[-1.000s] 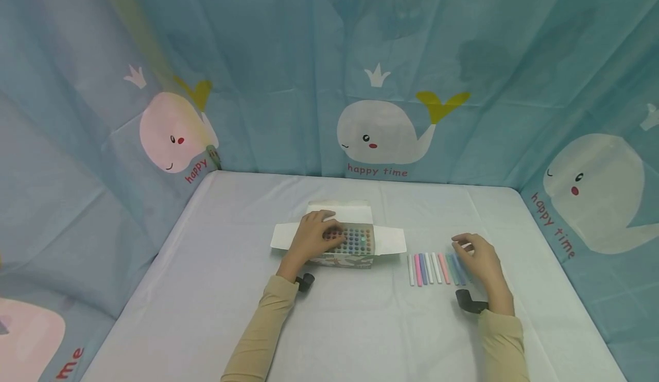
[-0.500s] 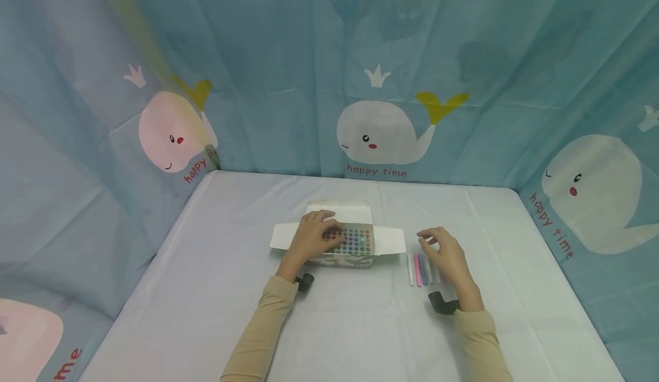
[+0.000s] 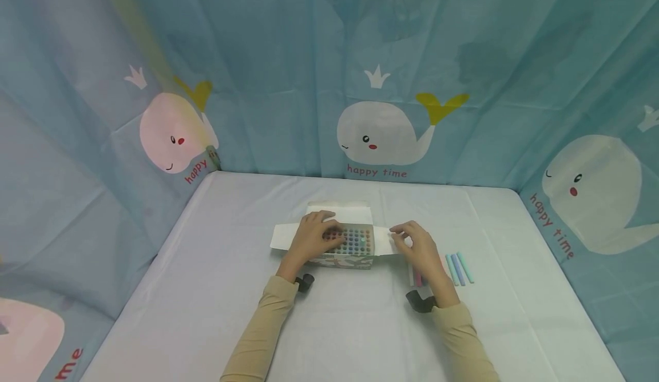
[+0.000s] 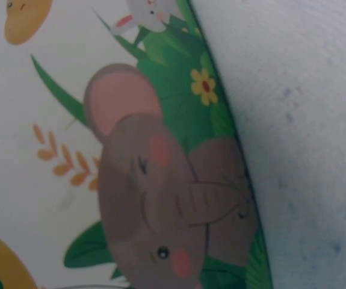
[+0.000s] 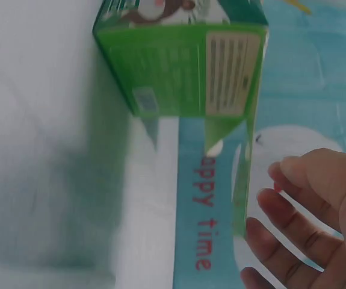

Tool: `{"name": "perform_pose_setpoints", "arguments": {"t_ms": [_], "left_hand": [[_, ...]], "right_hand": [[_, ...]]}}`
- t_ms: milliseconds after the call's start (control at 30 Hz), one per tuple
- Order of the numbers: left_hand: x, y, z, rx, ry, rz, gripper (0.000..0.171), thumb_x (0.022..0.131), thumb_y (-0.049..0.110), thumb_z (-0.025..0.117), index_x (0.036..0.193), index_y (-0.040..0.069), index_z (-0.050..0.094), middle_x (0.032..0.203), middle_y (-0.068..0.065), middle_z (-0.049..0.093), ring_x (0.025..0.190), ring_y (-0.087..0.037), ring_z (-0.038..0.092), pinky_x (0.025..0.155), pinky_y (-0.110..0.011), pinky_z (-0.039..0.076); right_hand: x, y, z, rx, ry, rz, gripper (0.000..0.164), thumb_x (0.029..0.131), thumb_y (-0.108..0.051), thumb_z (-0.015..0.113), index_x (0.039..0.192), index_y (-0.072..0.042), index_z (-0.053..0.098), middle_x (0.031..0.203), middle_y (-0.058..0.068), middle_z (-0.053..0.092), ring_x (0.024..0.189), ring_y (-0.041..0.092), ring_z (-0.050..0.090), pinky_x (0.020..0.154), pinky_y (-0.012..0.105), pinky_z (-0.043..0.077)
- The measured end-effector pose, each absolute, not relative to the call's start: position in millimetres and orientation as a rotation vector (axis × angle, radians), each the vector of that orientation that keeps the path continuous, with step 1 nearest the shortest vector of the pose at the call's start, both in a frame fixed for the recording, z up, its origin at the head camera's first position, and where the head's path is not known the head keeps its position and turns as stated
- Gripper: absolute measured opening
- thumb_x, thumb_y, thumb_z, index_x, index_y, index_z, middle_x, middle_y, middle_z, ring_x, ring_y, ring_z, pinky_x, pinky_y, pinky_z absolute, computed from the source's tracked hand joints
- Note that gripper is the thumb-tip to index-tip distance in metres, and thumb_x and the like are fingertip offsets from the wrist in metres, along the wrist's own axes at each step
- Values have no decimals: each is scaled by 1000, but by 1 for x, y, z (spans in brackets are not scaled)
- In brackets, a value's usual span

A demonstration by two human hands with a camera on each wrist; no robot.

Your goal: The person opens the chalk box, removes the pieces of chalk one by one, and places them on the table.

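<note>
An open cardboard box (image 3: 342,262) printed with cartoon animals stands on the table, packed with upright sticks of coloured chalk (image 3: 355,240). My left hand (image 3: 311,236) rests over the box's left end, fingers loosely bent above the chalk tops; any contact underneath is hidden. In the left wrist view, the box's printed side (image 4: 148,174) fills most of the picture. At the box's right flap (image 3: 382,240), my right hand (image 3: 419,250) hovers with relaxed, slightly bent fingers and no visible chalk. The right wrist view shows its fingers (image 5: 281,211) beside the box's green end (image 5: 173,72).
Chalk sticks lie in a row right of the box, partly hidden under my right forearm; blue chalk (image 3: 457,269) and teal chalk (image 3: 465,267) show at its right end. A white cloth (image 3: 206,313) covers the table. Whale-printed curtains (image 3: 288,124) hang around it.
My right hand has moved left, from the right end of the chalk row to the box's right flap, uncovering the teal chalk there. My left hand and the box have stayed put.
</note>
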State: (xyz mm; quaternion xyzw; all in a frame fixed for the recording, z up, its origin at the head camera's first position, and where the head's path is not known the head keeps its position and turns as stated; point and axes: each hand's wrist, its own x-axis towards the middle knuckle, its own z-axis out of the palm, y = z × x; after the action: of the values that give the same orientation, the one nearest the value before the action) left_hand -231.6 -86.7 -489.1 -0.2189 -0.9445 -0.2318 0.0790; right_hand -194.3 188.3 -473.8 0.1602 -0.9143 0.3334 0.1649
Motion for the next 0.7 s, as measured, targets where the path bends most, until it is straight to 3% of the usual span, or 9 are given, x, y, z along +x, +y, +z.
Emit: {"name": "perform_pose_setpoints", "arguments": {"t_ms": [200, 467, 700], "left_hand": [[-232, -87, -489, -670, -2820, -685, 26, 77, 53, 56, 94, 35, 62, 127, 2, 43, 120, -20, 34, 106, -39, 20], [-232, -87, -490, -674, -2801, -655, 26, 77, 53, 56, 95, 34, 62, 127, 1, 43, 119, -21, 35, 106, -40, 21], [-232, -86, -488, -676, -2810, -614, 28, 77, 54, 55, 96, 35, 62, 128, 1, 43, 120, -21, 35, 106, -40, 21]], "right_hand": [[-198, 169, -477, 523, -2600, 922, 11, 82, -21, 61, 91, -16, 65, 90, -3, 56, 79, 14, 53, 64, 29, 47], [-202, 148, -482, 650, -2532, 854, 15, 76, -23, 68, 86, -12, 68, 87, 2, 54, 78, 19, 50, 66, 32, 44], [-205, 141, -488, 598, -2572, 796, 14, 73, -26, 70, 84, -17, 68, 87, -2, 51, 79, 16, 45, 68, 31, 40]]}}
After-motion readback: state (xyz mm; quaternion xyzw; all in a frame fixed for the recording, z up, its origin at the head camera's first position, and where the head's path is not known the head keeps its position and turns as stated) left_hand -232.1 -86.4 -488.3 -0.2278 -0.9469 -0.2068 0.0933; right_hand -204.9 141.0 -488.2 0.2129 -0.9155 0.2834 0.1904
